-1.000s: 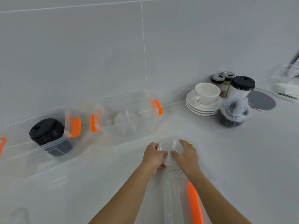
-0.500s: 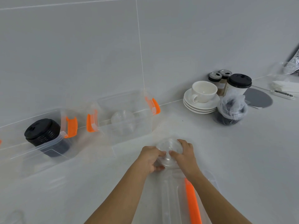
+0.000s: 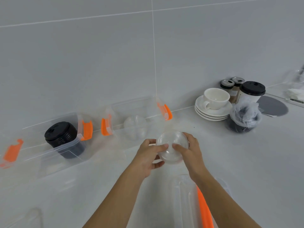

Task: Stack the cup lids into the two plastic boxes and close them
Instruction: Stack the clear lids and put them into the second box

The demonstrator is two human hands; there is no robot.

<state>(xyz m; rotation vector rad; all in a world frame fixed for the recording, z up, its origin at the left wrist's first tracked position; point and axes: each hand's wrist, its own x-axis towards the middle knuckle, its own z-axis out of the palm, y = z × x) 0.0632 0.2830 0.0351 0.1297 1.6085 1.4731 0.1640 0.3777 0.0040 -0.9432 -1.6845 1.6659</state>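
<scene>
A stack of clear dome lids (image 3: pixel 171 145) is held between my left hand (image 3: pixel 148 155) and my right hand (image 3: pixel 190 150), above the counter in front of the right clear plastic box (image 3: pixel 141 112). That box has orange latches and holds more clear dome lids (image 3: pixel 135 127). The left clear box (image 3: pixel 54 155) holds a stack of black lids (image 3: pixel 61 137). A clear box lid with an orange edge (image 3: pixel 194 203) lies below my forearms.
A white cup on stacked saucers (image 3: pixel 213 102), a paper cup with a black lid (image 3: pixel 251 91), two small jars (image 3: pixel 230 84) and a bag of black lids (image 3: pixel 245 117) stand at the right. A tiled wall runs behind the boxes.
Both hands have lifted the clear lid stack a little and carried it slightly toward the right box. The camera has tilted, so the scene sits lower in view.
</scene>
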